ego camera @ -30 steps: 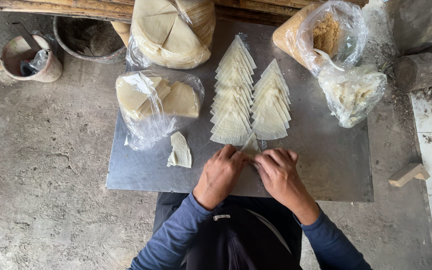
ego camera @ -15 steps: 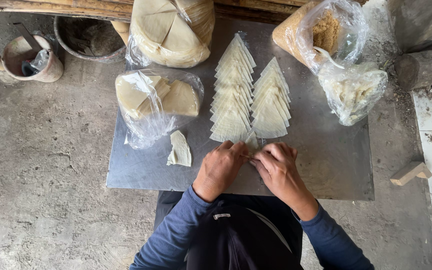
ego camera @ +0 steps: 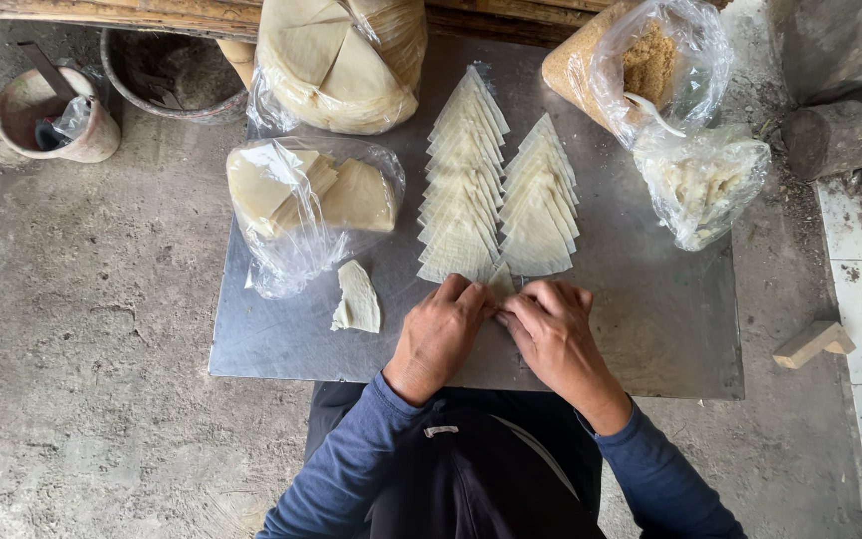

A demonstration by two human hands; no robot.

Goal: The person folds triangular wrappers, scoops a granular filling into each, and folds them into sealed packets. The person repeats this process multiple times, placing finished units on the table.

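pinching a thin, limp, tearable pastry sheet (ego camera: pixel 500 281) at its edges, left hand (ego camera: pixel 438 334) and right hand (ego camera: pixel 551 334) both closed on it.

Bare tabletop (ego camera: pixel 650 329) lies open right of the right hand (ego camera: pixel 554 334); folded wrapper rows (ego camera: pixel 496 190) block straight ahead, a dough scrap (ego camera: pixel 357 297) sits left.
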